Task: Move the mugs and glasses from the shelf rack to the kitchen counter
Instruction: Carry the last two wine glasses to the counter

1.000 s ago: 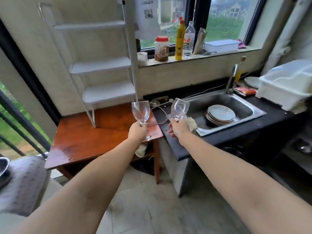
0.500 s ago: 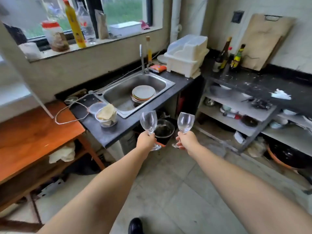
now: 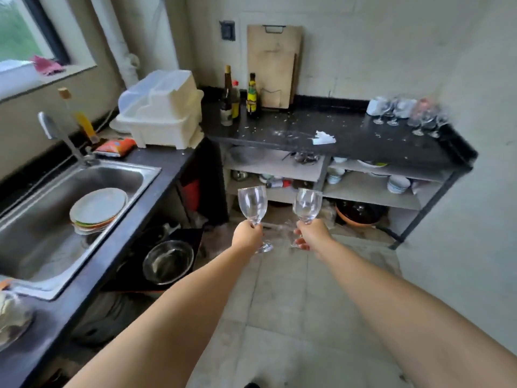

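Note:
My left hand [image 3: 247, 236] grips the stem of a clear wine glass [image 3: 252, 204], held upright over the floor. My right hand [image 3: 313, 233] holds a second clear wine glass [image 3: 307, 205] by its stem, also upright, close beside the first. Ahead stands the black kitchen counter [image 3: 349, 141], a good stretch beyond both hands. Several glasses and a white mug [image 3: 408, 113] stand blurred at its far right end. The shelf rack is out of view.
A steel sink [image 3: 84, 186] with stacked plates is on the left, beside a white plastic dish rack [image 3: 165, 110]. Bottles [image 3: 237, 99] and a wooden cutting board [image 3: 272, 65] stand at the counter's back. Crumpled paper [image 3: 323, 138] lies mid-counter. Bowls fill the shelves below.
My view has swung right, from the rack and wooden table past the sink to the black counter. Both hands have kept hold of their glasses throughout.

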Demonstrator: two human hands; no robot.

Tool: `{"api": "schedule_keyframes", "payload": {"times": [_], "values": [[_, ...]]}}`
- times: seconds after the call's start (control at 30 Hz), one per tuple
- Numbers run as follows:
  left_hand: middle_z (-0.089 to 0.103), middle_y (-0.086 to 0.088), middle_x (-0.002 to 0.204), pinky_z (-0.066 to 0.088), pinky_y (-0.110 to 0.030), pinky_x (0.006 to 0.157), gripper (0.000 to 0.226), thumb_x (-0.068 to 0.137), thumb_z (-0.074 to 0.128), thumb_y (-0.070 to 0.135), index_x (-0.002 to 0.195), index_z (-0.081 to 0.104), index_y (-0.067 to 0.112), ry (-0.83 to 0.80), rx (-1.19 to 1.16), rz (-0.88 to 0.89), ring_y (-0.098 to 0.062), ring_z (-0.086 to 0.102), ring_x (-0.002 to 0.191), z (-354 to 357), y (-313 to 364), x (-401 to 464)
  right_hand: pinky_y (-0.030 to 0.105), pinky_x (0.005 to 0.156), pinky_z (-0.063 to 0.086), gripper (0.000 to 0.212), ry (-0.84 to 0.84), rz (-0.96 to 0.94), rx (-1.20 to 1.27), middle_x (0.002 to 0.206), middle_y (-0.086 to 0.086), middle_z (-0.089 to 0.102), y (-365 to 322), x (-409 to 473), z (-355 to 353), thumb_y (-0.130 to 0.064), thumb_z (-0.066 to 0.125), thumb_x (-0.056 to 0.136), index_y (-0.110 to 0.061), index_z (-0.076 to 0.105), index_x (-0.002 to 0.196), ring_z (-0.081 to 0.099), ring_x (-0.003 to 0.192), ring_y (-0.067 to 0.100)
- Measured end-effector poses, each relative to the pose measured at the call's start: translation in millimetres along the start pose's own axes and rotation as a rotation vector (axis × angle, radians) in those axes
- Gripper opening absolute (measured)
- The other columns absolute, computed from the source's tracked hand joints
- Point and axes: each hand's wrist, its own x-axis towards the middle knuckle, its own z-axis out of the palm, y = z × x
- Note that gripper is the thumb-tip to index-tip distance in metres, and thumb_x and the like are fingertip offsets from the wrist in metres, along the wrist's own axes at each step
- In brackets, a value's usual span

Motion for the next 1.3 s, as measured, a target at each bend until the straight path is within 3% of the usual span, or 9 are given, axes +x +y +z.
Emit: {"api": "schedule_keyframes", "payload": {"times": [0.17, 0.3, 0.47, 0.67, 0.73, 0.83, 1.03, 1.13, 1.3], "values": [[0.061, -0.009, 0.078, 0.042, -0.026, 0.054, 0.033, 0.094, 0.045, 0.016, 0.061, 0.046, 0.013, -0.119, 0.103, 0.1, -0.021, 0.057, 0.059, 52, 54, 46, 0.022, 0.037, 0.041, 0.021, 0.112, 0.02, 0.076, 0.068, 0.001, 0.055, -14, 39, -54, -0.013, 0.045, 0.096, -0.014, 0.046, 0.076, 0.05, 0.045, 0.015], [0.063, -0.018, 0.088, 0.05, -0.037, 0.081, 0.025, 0.093, 0.045, 0.017, 0.074, 0.054, 0.005, -0.212, 0.163, 0.143, -0.036, 0.065, 0.093, 99, 98, 70, 0.014, 0.03, 0.039, 0.009, 0.2, 0.04, 0.14, 0.066, 0.001, 0.055, -25, 72, -106, -0.013, 0.047, 0.095, -0.01, 0.051, 0.088, 0.049, 0.044, 0.015], [0.067, -0.025, 0.107, 0.048, -0.042, 0.092, 0.029, 0.094, 0.043, 0.015, 0.1, 0.062, -0.006, -0.3, 0.182, 0.19, -0.037, 0.064, 0.098, 179, 152, 100, 0.015, 0.03, 0.042, 0.007, 0.281, 0.049, 0.158, 0.068, 0.001, 0.056, -30, 131, -181, -0.014, 0.046, 0.095, -0.009, 0.051, 0.094, 0.051, 0.046, 0.014], [0.07, -0.021, 0.099, 0.047, -0.036, 0.074, 0.022, 0.092, 0.044, 0.012, 0.087, 0.062, 0.001, -0.295, 0.137, 0.202, -0.027, 0.059, 0.079, 269, 218, 138, 0.019, 0.034, 0.047, 0.01, 0.284, 0.057, 0.178, 0.073, 0.002, 0.057, -40, 205, -266, -0.014, 0.045, 0.096, -0.015, 0.046, 0.106, 0.053, 0.048, 0.015], [0.071, -0.02, 0.103, 0.049, -0.036, 0.076, 0.024, 0.092, 0.044, 0.011, 0.093, 0.064, -0.001, -0.298, 0.098, 0.178, -0.031, 0.063, 0.083, 302, 243, 155, 0.024, 0.041, 0.053, 0.007, 0.252, 0.05, 0.145, 0.072, 0.002, 0.056, -48, 236, -297, -0.014, 0.044, 0.095, -0.013, 0.049, 0.101, 0.053, 0.048, 0.014], [0.071, -0.019, 0.104, 0.047, -0.031, 0.075, 0.025, 0.093, 0.042, 0.01, 0.097, 0.064, -0.002, -0.286, 0.062, 0.18, -0.036, 0.065, 0.09, 326, 265, 173, 0.016, 0.034, 0.046, 0.005, 0.278, 0.045, 0.131, 0.07, 0.002, 0.056, -58, 266, -325, -0.012, 0.044, 0.095, -0.012, 0.049, 0.094, 0.054, 0.048, 0.013], [0.063, -0.009, 0.087, 0.042, -0.026, 0.072, 0.024, 0.094, 0.042, 0.011, 0.092, 0.064, 0.0, -0.305, 0.051, 0.112, -0.023, 0.055, 0.073, 369, 296, 234, 0.016, 0.035, 0.046, 0.008, 0.241, 0.095, 0.128, 0.072, 0.0, 0.058, -76, 348, -362, -0.013, 0.045, 0.095, -0.012, 0.051, 0.099, 0.053, 0.047, 0.012], [0.063, -0.009, 0.086, 0.047, -0.032, 0.075, 0.024, 0.093, 0.043, 0.013, 0.074, 0.057, 0.009, -0.285, 0.087, 0.101, -0.026, 0.056, 0.07, 389, 313, 281, 0.016, 0.035, 0.045, 0.007, 0.23, 0.089, 0.115, 0.07, 0.0, 0.058, -88, 395, -371, -0.015, 0.046, 0.096, -0.011, 0.053, 0.096, 0.053, 0.04, 0.01], [0.068, -0.018, 0.092, 0.055, -0.043, 0.088, 0.019, 0.092, 0.047, 0.013, 0.088, 0.064, 0.005, -0.271, 0.085, 0.124, -0.033, 0.064, 0.087, 423, 360, 366, 0.016, 0.032, 0.041, 0.008, 0.257, 0.106, 0.136, 0.071, 0.0, 0.058, -119, 483, -391, -0.016, 0.047, 0.095, -0.014, 0.051, 0.089, 0.054, 0.038, 0.011]]}}
